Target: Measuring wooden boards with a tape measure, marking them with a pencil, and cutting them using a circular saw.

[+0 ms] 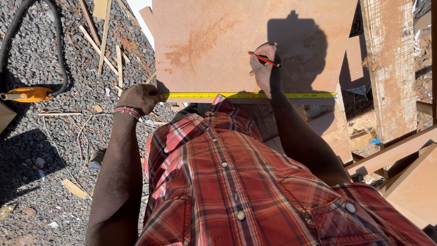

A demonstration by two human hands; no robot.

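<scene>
- The yellow tape measure [248,95] lies stretched along the near edge of the brown board [214,45], its long axis running left to right across the view, parallel to that edge.
- The left hand [140,98] sits at the tape's left end, at the board's near left corner — fingers curled down over the end of the blade, pinning it there; a beaded wristband [127,110] circles the wrist.
- The right hand [264,68] rests on the board just behind the tape, roughly at the middle of the blade's run, so it is the nearer hand to any point on the tape's mid-length.
- That hand pinches a red pencil [264,59] between its fingers; the pencil lies slanted across the top of the hand. Whether its tip touches the board cannot be told.
- The tape's far right end [334,95] reaches well past the right hand, lying free near the board's right corner — no hand is on it.
- No container shows in view. On the gravel to the left lie wood offcuts [102,41] and an orange tool [27,94] with a black hose [61,54], well apart from both hands.
</scene>
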